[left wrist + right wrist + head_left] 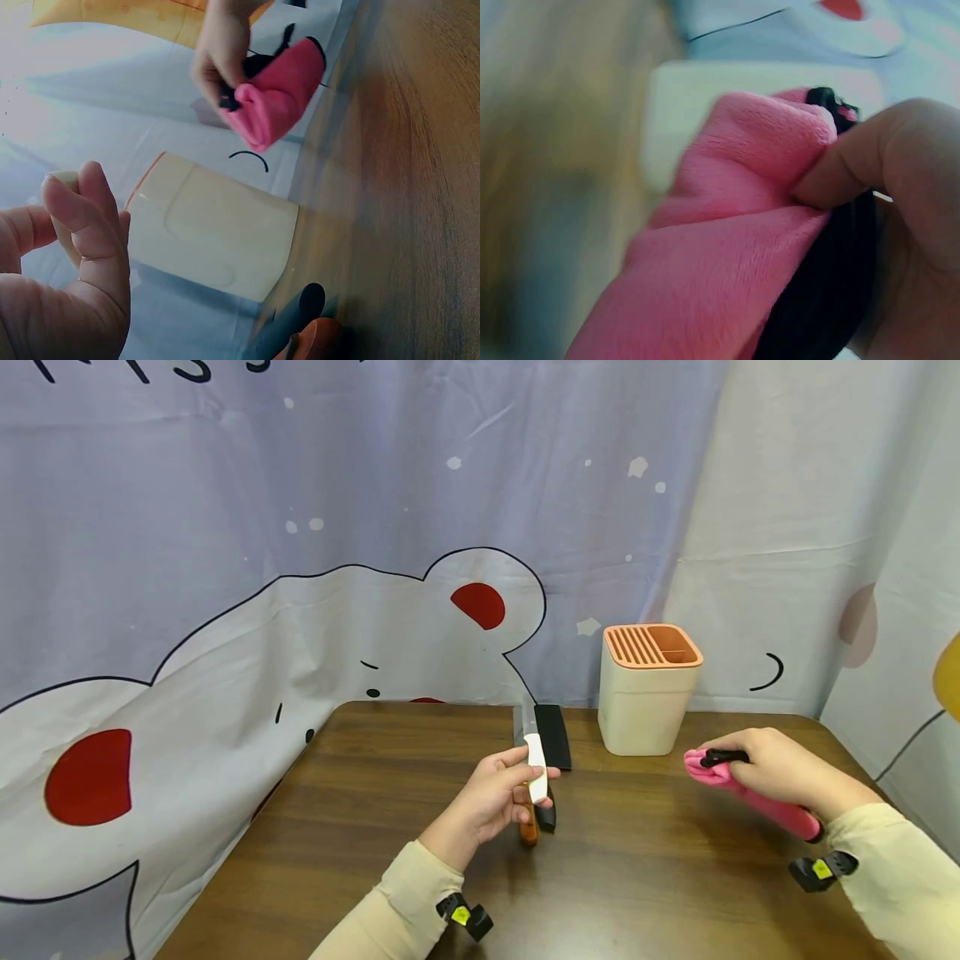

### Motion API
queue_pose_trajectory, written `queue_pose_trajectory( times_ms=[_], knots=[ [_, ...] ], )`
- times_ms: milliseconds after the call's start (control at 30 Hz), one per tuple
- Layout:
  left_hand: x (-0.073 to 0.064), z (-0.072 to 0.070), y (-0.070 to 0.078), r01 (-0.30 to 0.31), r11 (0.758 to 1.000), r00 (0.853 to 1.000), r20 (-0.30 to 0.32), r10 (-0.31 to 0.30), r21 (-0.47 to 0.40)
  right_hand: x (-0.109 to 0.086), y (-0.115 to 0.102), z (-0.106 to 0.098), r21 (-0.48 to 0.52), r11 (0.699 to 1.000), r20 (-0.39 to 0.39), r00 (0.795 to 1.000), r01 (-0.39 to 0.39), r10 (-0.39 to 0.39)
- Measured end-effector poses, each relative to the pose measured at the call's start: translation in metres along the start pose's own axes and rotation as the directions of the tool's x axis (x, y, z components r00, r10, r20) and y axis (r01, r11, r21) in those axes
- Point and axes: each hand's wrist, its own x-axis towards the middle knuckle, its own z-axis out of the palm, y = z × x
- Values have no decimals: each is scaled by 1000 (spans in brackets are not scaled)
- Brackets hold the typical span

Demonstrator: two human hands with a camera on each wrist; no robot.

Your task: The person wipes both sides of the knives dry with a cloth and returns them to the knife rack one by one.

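My left hand [487,797] holds a knife [537,768] by its white handle, between thumb and fingers, with the blade pointing away over the table. In the left wrist view the fingers hide most of the handle. Beneath this hand lie a black-bladed cleaver [553,737] with a black handle and a knife with a brown wooden handle [529,828]. Over on the right, my right hand [780,767] grips a folded pink plush fabric item [727,217] with black trim. Its thumb presses into the pink cloth in the right wrist view.
A cream knife holder [647,710] with an orange slotted top stands at the back of the brown wooden table [360,827], between the two hands. Behind the table hangs a printed cloth [360,635]. A thin cable [909,745] runs along the right side.
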Motion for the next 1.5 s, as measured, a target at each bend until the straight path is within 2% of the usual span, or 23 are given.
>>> queue_pose_trajectory(
  times_ms=[133, 300, 533, 767, 833, 967, 1100, 1233, 1400, 1500],
  knots=[
    [1, -1, 0, -6, 1000, 1000, -20, 5, -20, -9, 11, 17, -85, 996, 17, 1000, -22, 24],
    [2, -1, 0, -4, 1000, 999, -40, 3, -15, -21, 5, 37, -136, 990, 48, 998, -20, 27],
    [6, -4, -1, -18, 1000, 995, -102, 19, 9, -33, -12, 52, -145, 989, 94, 996, 19, -6],
    [7, -5, -1, -22, 1000, 988, -151, 24, 18, -43, -19, 62, -136, 987, 83, 994, 84, -73],
    [7, -6, -1, -36, 999, 985, -169, 40, 26, -43, -19, 61, -135, 988, 75, 995, 77, -68],
    [8, -7, -1, -75, 996, 974, -211, 84, 51, -41, -17, 53, -109, 994, 105, 994, 33, -21],
    [8, -7, 1, -117, 989, 954, -267, 138, 92, -35, -14, 38, -53, 999, 122, 992, 2, 5],
    [8, -9, 6, -149, 976, 933, -303, 192, 160, -24, -16, 15, -9, 1000, 41, 999, 5, -5],
    [10, -15, 16, -169, 947, 923, -292, 250, 275, -5, -23, -15, 12, 1000, -81, 996, 23, -22],
    [11, -17, 25, -172, 905, 915, -277, 293, 388, 9, -26, -29, 14, 999, -157, 987, 33, -30]
  ],
)
